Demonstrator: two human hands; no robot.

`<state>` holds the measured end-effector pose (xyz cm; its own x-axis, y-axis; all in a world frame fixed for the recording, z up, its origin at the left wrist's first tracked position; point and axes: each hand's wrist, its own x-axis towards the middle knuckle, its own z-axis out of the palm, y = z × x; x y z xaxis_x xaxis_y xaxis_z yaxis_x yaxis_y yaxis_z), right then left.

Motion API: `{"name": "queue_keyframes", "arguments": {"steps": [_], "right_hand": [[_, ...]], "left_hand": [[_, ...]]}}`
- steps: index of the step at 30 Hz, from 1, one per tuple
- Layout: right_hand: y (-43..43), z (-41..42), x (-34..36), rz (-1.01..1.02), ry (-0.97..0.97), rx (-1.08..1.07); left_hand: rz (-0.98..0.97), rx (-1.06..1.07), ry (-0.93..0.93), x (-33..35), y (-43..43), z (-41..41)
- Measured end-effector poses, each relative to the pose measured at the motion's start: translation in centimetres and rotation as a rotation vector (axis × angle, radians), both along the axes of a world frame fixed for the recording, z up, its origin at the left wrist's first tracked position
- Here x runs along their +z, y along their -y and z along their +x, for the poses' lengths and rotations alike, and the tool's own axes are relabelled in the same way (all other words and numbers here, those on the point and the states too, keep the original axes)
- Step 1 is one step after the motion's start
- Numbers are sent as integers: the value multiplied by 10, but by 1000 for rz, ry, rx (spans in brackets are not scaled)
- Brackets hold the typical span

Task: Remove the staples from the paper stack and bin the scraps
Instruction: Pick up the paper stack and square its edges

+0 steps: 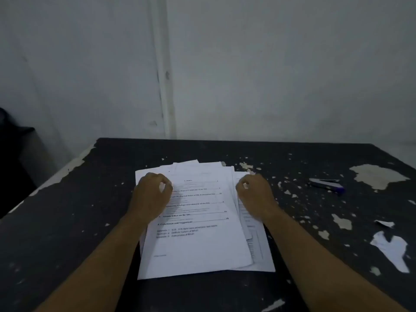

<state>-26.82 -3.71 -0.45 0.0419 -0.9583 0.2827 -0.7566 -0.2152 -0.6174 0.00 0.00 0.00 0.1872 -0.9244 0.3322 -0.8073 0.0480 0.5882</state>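
Both hands, left (151,194) and right (255,194), curled on paper stack (198,244); stapler (326,185) and scraps (392,248) rightward

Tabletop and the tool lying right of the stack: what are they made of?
Tabletop: probably painted board; matte black coat flaking off in pale patches. Tool: seemingly metal with a purple plastic end; grey sheen on top, though blurred. Paper stack: plain white printed sheets.

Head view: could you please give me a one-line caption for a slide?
Both curled hands, left hand and right hand, rest on a paper stack on a chipped table; stapler at right.
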Motion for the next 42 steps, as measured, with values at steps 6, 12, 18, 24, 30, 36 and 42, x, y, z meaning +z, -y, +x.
{"name": "queue_keyframes", "arguments": {"steps": [6,12,18,24,30,36,42], "right_hand": [[5,-5,-33,-150,-54,-43],[2,-12,-40,-128,-13,-25],[-3,-14,-35,-118,-134,-198],[-5,-11,-31,-95,-138,-146],[-9,-13,-23,-82,-53,-237],[-12,-11,-18,-12,-73,-235],[-18,-9,-12,-16,271,-225]], "left_hand": [[-46,298,103,-24,6,9],[135,372,90,-32,11,21],[116,323,59,-32,13,22],[105,117,-9,-31,10,19],[88,462,85,-29,9,24],[120,387,71,-32,9,28],[67,119,-221,-34,6,23]]}}
